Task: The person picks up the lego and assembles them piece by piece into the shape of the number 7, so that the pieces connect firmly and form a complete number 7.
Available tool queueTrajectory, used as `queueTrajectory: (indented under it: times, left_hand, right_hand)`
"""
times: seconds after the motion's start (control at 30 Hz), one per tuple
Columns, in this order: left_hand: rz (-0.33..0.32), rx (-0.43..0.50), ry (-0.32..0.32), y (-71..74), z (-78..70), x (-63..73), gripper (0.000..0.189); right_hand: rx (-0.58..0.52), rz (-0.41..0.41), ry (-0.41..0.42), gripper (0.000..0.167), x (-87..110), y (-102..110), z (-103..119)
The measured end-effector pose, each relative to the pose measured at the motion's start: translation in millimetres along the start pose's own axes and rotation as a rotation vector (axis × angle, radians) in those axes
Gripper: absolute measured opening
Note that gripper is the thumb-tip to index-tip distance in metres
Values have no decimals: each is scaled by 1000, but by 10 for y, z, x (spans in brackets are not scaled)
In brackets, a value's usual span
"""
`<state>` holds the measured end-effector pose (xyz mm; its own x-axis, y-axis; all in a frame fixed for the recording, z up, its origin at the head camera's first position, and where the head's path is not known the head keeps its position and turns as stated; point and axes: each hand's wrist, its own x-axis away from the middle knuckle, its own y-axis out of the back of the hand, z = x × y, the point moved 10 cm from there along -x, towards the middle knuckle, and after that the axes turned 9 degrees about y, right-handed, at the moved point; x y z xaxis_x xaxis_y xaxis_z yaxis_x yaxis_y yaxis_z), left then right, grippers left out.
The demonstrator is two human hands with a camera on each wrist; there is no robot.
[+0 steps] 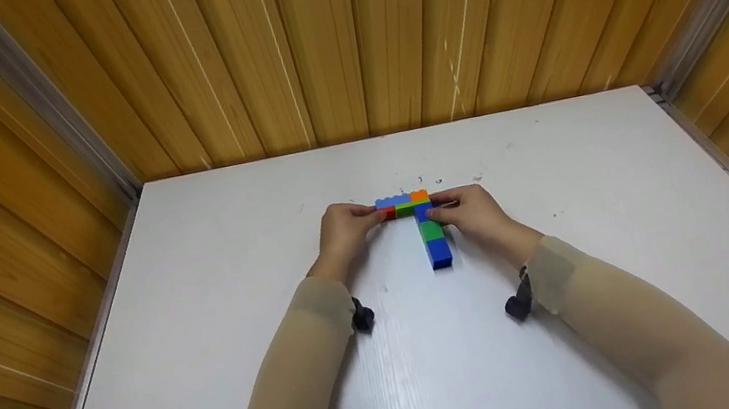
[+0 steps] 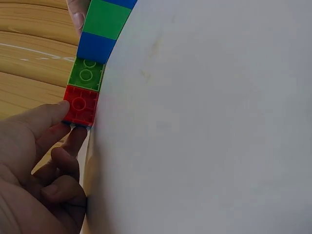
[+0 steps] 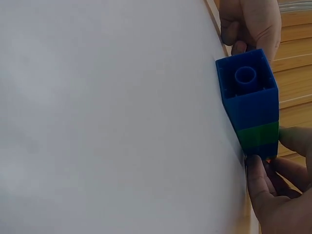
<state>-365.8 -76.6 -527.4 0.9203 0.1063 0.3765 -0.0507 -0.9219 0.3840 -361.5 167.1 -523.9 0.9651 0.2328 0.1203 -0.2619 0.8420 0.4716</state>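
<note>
A joined shape of toy building bricks lies on the white table between both hands. Its far bar has a light blue brick [image 1: 392, 201] and an orange brick [image 1: 418, 196], with a red brick [image 2: 80, 105] and a light green brick [image 2: 87, 74] on the near side. From the bar's right end a leg of blue, green and blue bricks [image 1: 439, 253] runs toward the person. The left hand [image 1: 344, 230] pinches the bar's red end between thumb and fingers. At the corner, the right hand [image 1: 470, 208] grips the leg's upper blue brick. The leg's hollow underside [image 3: 246, 75] faces the right wrist camera.
The white table [image 1: 234, 272] reaches around the bricks on every side. Small dark marks [image 1: 439, 181] dot its surface behind them. Wood-patterned panels [image 1: 322, 47] stand along the back and both sides. A black wrist camera mount [image 1: 363, 315] sits at each cuff.
</note>
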Motion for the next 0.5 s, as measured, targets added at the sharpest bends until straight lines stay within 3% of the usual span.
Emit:
queueTrajectory:
  times: [0.3, 0.5]
  left_hand:
    - [57, -56, 9, -53, -83, -42, 46]
    - [-6, -160, -23, 202, -136, -28, 57]
  right_hand:
    - [50, -27, -27, 52, -7, 167, -16]
    - [73, -106, 17, 45, 12, 502, -13]
